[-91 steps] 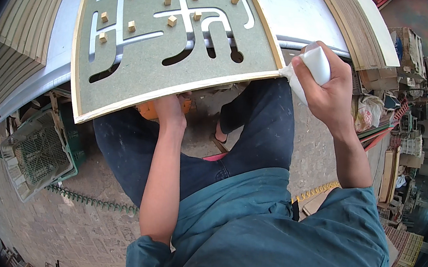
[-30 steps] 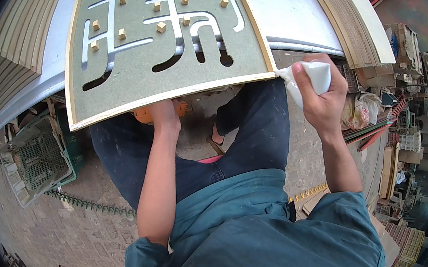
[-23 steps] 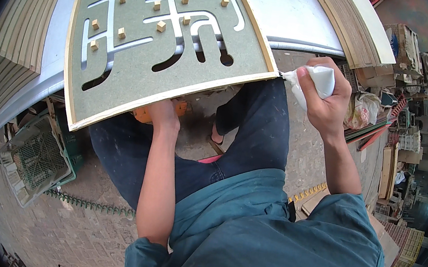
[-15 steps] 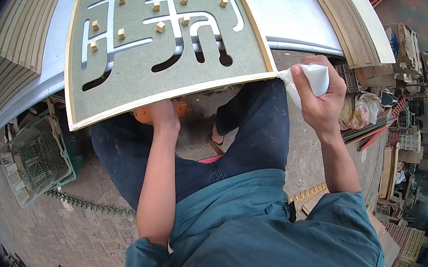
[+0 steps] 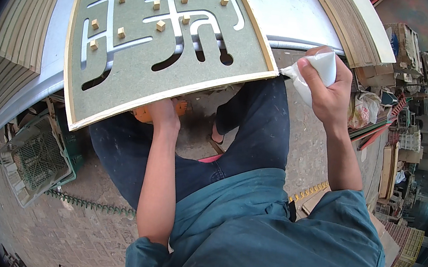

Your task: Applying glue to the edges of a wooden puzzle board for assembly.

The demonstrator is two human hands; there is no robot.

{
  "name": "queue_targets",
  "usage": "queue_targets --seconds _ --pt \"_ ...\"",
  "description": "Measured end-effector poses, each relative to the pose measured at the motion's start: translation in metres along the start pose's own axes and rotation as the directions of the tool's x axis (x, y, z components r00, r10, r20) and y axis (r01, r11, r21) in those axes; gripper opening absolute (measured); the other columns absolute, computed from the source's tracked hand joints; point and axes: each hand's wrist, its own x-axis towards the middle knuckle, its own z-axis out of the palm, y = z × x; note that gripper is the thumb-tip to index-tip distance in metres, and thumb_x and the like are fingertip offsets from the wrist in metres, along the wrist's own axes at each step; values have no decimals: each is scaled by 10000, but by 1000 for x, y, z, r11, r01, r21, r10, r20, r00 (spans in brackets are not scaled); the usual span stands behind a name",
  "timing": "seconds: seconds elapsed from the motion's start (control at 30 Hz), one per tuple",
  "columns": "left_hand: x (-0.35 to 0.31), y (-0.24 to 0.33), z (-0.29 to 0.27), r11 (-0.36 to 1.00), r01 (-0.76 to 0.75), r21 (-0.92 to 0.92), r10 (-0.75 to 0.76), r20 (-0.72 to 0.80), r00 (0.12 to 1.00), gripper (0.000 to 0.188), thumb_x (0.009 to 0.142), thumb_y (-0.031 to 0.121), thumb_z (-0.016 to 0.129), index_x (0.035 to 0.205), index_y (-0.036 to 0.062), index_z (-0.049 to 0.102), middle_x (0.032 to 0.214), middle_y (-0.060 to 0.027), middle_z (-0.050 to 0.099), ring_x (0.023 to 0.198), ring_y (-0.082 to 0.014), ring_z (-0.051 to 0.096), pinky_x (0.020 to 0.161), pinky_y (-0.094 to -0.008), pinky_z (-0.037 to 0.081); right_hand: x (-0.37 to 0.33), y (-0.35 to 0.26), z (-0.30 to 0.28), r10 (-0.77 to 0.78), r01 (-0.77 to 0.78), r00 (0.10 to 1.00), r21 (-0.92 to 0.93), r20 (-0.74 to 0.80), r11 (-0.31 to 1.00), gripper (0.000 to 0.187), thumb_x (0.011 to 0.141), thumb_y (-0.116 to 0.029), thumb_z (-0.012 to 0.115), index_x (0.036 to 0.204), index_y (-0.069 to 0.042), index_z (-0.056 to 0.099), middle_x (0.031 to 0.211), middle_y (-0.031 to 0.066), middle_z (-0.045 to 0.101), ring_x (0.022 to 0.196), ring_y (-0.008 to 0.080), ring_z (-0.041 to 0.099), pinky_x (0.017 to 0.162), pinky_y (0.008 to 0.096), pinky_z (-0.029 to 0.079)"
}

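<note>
A grey-green slotted panel (image 5: 130,78) with a pale wooden rim lies tilted in front of me, its near edge over my thighs. Several small wooden blocks (image 5: 160,26) stand on its face beside the cut slots. Wrapped in my right hand (image 5: 334,95) is a soft white squeeze bottle (image 5: 324,68), its narrow tip at the panel's near right corner. My left hand (image 5: 164,114) reaches beneath the near edge, and its fingers are hidden there. Close by that hand, partly covered by the panel, is an orange object (image 5: 181,108) whose kind I cannot make out.
Stacked wooden-edged panels stand at left (image 5: 22,19) and far right (image 5: 347,24) on a white table (image 5: 293,12). A green plastic crate (image 5: 40,152) sits on the floor at left. A green coiled hose (image 5: 90,204) crosses the paving. Timber and bags clutter the right side.
My right hand has shifted slightly right and up with the squeeze bottle, drawing the tip a little along past the panel's corner. The left hand and the panel look unmoved.
</note>
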Motion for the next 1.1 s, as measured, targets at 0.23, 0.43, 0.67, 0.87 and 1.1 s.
queue_targets --seconds 0.23,0.43,0.67,0.87,1.1 --pt "0 3 4 999 5 -52 -5 1 1000 250 947 243 422 1126 87 501 1062 -64 555 921 -192 542 743 -363 462 9 -1 -5 59 -60 995 -12 -86 998 171 851 -205 642 842 -38 604 690 6 576 608 69 537 540 215 410" --pt "17 -17 -5 994 62 -89 -55 72 996 278 902 284 531 1120 112 536 1024 -24 575 911 -137 540 746 -322 451 40 -49 -14 276 -212 936 279 -217 937 241 863 -212 602 1019 -42 534 636 16 526 431 63 469 338 185 354" --pt "-7 11 15 993 -109 -45 110 2 994 239 918 144 458 1080 -16 530 984 -102 585 840 -173 548 728 -294 434 80 -118 36 -33 -74 945 311 326 948 380 808 -294 607 1035 -12 491 765 64 525 531 86 498 443 197 379" --pt "-22 54 9 977 -124 -175 116 -54 992 146 901 141 473 924 21 554 717 -24 554 582 -90 494 509 -250 387 83 -175 133 -234 64 635 252 736 966 265 773 -209 694 926 -31 569 819 28 546 739 108 537 672 238 421" --pt "-22 68 -2 937 -102 -334 111 8 994 157 847 79 477 895 6 608 686 -9 567 580 -69 487 497 -233 343 80 -172 188 -321 209 620 244 716 947 182 812 -171 674 885 -23 598 819 31 592 746 101 560 663 250 428"
